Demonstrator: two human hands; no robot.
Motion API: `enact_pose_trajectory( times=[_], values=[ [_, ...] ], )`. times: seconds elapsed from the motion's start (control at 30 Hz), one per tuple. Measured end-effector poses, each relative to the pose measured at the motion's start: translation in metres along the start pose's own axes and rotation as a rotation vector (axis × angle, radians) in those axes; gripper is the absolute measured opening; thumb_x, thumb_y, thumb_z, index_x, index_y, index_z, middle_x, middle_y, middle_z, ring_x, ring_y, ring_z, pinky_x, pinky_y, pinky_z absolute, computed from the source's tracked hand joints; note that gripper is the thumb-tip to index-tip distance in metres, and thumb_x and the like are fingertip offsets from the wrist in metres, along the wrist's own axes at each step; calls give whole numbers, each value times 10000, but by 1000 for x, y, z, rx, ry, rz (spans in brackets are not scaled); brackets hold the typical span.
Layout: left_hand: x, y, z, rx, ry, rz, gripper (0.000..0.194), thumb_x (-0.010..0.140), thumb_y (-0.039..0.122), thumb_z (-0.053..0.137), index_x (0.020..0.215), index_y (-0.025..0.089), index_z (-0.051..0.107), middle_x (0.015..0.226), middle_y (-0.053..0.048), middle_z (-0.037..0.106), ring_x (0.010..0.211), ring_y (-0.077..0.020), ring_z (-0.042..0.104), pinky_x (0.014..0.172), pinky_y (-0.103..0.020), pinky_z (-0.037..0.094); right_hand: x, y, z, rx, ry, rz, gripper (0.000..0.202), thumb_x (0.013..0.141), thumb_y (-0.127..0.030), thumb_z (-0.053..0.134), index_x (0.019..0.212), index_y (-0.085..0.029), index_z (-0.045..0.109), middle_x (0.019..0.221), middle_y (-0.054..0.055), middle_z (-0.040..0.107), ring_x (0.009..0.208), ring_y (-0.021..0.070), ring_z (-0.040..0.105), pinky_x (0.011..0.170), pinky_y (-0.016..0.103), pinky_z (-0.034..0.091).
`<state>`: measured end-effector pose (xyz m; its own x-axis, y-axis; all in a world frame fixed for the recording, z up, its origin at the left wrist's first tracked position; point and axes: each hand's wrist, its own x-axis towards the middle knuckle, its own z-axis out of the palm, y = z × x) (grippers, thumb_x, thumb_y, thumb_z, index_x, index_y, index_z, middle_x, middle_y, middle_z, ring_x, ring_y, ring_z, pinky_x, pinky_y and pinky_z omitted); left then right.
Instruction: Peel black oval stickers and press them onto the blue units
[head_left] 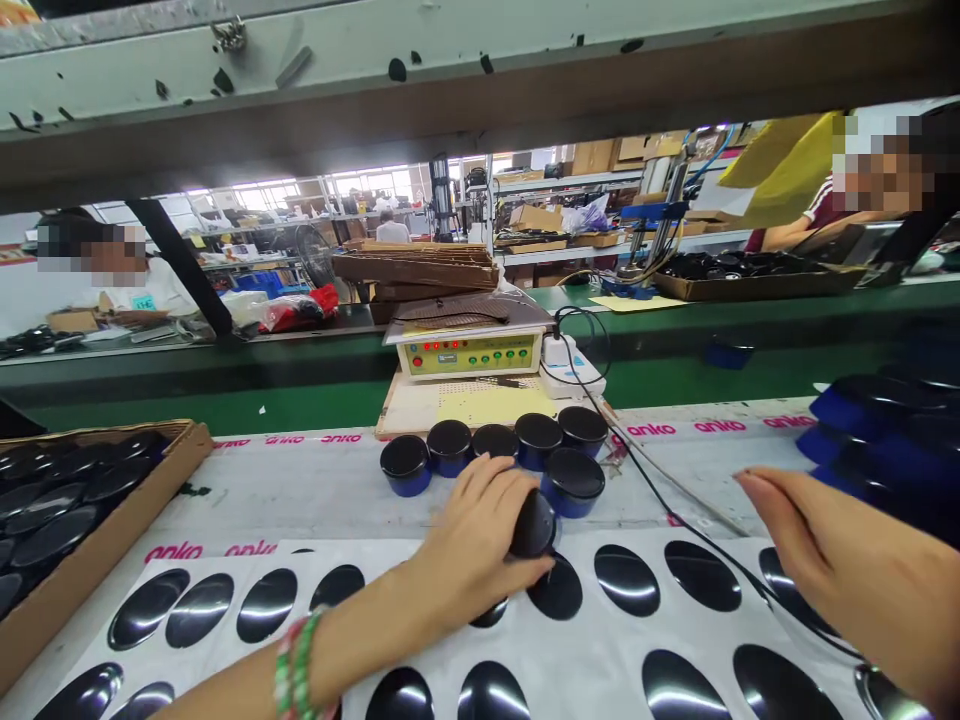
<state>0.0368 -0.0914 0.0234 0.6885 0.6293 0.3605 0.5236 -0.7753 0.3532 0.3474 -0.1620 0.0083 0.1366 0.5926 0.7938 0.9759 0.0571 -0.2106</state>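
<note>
My left hand [480,520] is closed around a round black piece [533,527], tilted so that its dark face shows. Just behind it stands a cluster of short round pieces with glossy black tops and blue sides, one of them a blue-sided piece [574,482] close to my fingers. Below the hand, glossy black oval discs [627,580] lie in rows on a white sheet [585,660]. At the right, my right hand [855,570] is raised over the bench, thumb and fingers brought together at the tips. Whatever they may hold cannot be made out.
A cardboard tray [196,450] of black discs sits at left. Stacked blue-sided pieces [847,440] stand at right. A control box [472,352] is at the back; a black cable [660,500] crosses the bench. An overhead beam [480,110] spans above; co-workers sit beyond.
</note>
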Motion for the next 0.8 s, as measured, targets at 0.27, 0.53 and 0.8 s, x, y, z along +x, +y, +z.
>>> enact_pose_trajectory(
  times=[0.27, 0.53, 0.8],
  values=[
    [-10, -56, -35, -77, 243, -382, 813, 635, 384, 805, 1341, 236, 428, 1485, -149, 311, 1395, -346, 220, 1121, -574, 142, 77, 4, 13, -373, -141, -275, 948, 846, -715, 126, 1193, 36, 589, 1027, 263, 652, 939, 371, 613, 552, 412, 298],
    [-44, -102, -30, -355, 364, -583, 584, 707, 369, 727, 1212, 201, 485, 1242, -98, 591, 1154, -252, 566, 1032, -424, 404, 90, -168, 92, 153, -762, -650, 608, 856, -497, 577, 1342, -140, 503, 1250, 169, 601, 1097, 311, 586, 909, 421, 455],
    [-50, -103, -32, -491, 493, -607, 634, 673, 312, 751, 1230, 189, 473, 1248, -112, 574, 1102, -232, 598, 941, -354, 480, 99, -203, 133, 313, -1003, -629, 482, 799, -253, 627, 1268, -174, 552, 1199, 160, 585, 983, 304, 630, 829, 418, 486]
  ],
)
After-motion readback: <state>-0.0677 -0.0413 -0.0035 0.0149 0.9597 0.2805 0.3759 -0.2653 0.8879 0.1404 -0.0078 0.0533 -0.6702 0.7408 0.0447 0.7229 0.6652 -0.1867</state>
